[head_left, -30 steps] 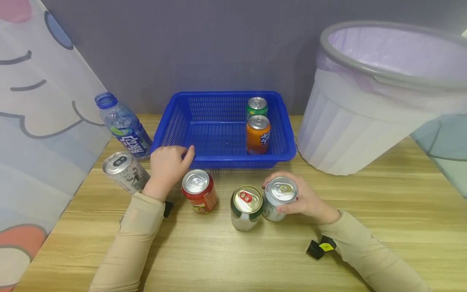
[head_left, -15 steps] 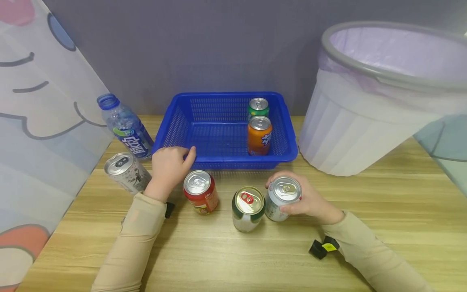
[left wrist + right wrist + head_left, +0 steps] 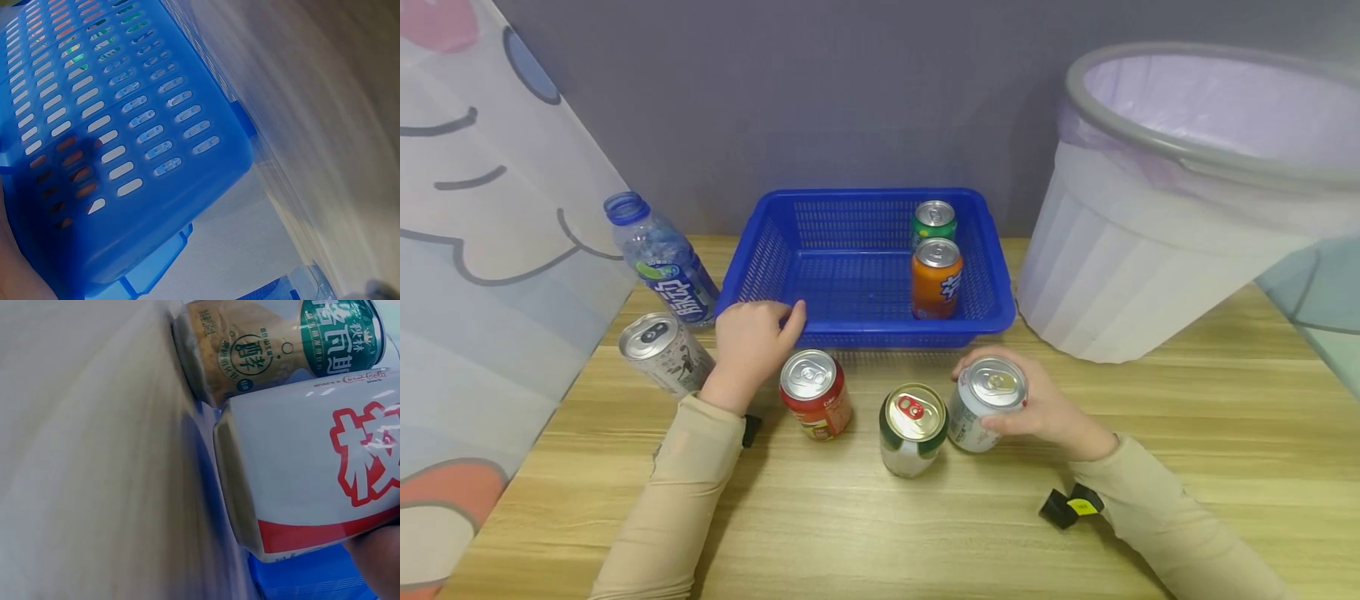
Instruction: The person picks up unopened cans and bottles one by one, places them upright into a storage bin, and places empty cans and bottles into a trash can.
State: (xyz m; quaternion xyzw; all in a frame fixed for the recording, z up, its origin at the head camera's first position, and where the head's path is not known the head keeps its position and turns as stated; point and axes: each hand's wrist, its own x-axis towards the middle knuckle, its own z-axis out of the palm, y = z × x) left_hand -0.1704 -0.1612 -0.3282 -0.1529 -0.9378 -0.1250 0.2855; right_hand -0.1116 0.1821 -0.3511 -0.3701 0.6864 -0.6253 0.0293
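Observation:
My right hand point(image 3: 1037, 400) grips a white can point(image 3: 976, 421) from its right side, thumb in front and fingers behind. In the right wrist view the white can point(image 3: 306, 469) shows red lettering and a red band, and leans a little. Right beside it stands a green and gold can point(image 3: 913, 442). My left hand point(image 3: 752, 346) holds the front left corner of the blue basket point(image 3: 865, 327), its fingers curled over the rim. Through the slots of the basket wall point(image 3: 144, 206) in the left wrist view, parts of those fingers show. A red Coke can point(image 3: 822, 408) stands just right of my left wrist.
Inside the basket, at its right, stand an orange can point(image 3: 936, 287) and a green can point(image 3: 934, 223). A pale printed can point(image 3: 673, 358) and an uncapped blue-labelled bottle point(image 3: 673, 271) are at the left. A white lined bin point(image 3: 1120, 267) rises at the right.
The white can in my right hand has shifted slightly right and upward, away from the green and gold can. My left hand stays on the basket corner; the head view has shifted slightly.

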